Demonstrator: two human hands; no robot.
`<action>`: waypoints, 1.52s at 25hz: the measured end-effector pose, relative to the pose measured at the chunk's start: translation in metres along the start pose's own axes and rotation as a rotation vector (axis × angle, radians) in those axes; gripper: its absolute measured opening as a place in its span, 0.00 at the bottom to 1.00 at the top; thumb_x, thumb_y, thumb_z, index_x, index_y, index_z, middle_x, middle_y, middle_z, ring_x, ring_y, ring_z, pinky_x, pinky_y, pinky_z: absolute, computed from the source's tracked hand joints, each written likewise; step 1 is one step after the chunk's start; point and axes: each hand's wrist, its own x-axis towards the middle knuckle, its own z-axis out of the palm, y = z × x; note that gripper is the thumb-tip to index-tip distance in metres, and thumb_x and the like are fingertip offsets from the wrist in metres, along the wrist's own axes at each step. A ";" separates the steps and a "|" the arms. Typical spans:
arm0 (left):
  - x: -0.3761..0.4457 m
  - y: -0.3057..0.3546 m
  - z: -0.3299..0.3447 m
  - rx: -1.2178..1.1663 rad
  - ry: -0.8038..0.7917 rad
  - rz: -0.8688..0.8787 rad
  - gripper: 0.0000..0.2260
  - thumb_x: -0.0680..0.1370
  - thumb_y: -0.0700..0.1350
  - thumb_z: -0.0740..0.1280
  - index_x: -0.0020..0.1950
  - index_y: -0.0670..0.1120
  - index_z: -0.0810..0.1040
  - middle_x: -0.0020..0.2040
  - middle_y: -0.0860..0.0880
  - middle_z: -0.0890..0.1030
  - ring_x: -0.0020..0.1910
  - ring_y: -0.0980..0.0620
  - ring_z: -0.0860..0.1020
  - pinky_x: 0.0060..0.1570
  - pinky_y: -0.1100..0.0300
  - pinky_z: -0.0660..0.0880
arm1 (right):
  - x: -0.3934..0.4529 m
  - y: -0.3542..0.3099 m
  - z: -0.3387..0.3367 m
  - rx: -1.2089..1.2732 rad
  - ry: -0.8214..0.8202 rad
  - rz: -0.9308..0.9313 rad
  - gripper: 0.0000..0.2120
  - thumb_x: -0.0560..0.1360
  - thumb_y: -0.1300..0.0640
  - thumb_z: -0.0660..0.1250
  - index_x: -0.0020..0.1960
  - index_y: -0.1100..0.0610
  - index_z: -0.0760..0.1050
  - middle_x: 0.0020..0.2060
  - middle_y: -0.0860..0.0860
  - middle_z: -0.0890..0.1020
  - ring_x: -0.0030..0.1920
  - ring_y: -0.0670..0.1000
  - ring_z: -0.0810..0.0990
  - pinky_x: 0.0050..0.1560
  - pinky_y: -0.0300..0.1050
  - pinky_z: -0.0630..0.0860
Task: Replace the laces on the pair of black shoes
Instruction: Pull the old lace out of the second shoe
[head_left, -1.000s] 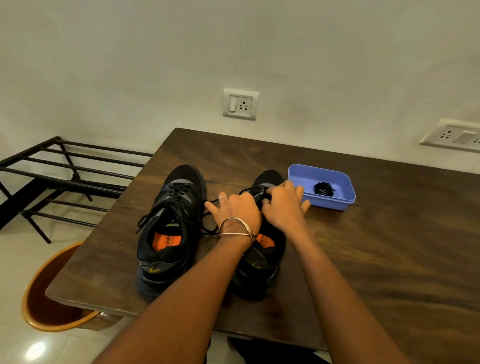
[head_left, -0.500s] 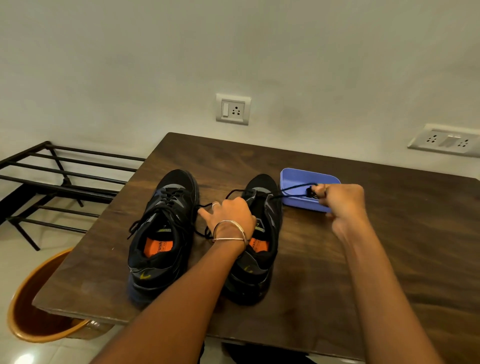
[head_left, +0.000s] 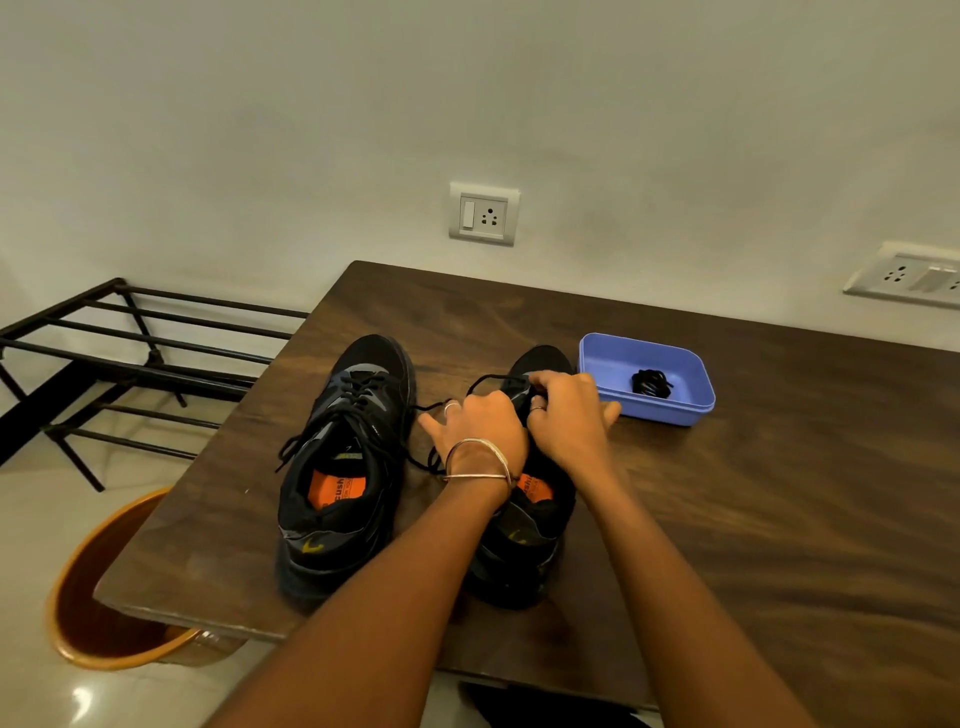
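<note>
Right shoe (head_left: 524, 530) on table (head_left: 779, 519), by tray (head_left: 647, 410) | both hands (head_left: 485, 426) (head_left: 569, 415) curled on its lace (head_left: 480, 382) | risk: lace snags in eyelet, yank drags shoe into left shoe (head_left: 343, 467).

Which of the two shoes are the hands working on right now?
The right-hand shoe, next to the blue tray. Both hands, left and right, sit on its laces; the other shoe lies untouched.
</note>
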 end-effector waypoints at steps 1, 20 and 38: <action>0.000 -0.001 0.000 0.001 0.003 -0.003 0.06 0.78 0.45 0.59 0.44 0.50 0.74 0.50 0.47 0.80 0.58 0.43 0.75 0.65 0.39 0.57 | 0.001 -0.001 0.004 0.001 0.047 0.015 0.17 0.77 0.63 0.61 0.63 0.51 0.76 0.56 0.50 0.80 0.64 0.54 0.67 0.55 0.53 0.59; 0.000 -0.001 -0.001 -0.031 -0.015 -0.013 0.08 0.76 0.51 0.65 0.49 0.48 0.77 0.52 0.46 0.80 0.60 0.42 0.74 0.66 0.38 0.60 | -0.005 0.051 -0.059 -0.007 0.250 0.287 0.14 0.77 0.60 0.65 0.62 0.57 0.75 0.65 0.59 0.70 0.68 0.61 0.64 0.64 0.59 0.64; -0.001 -0.002 -0.003 -0.130 -0.075 -0.089 0.13 0.77 0.51 0.65 0.56 0.45 0.76 0.58 0.42 0.78 0.61 0.39 0.75 0.64 0.39 0.63 | 0.014 0.021 -0.059 0.784 0.414 0.364 0.16 0.74 0.72 0.58 0.47 0.53 0.75 0.44 0.53 0.80 0.34 0.47 0.75 0.31 0.36 0.70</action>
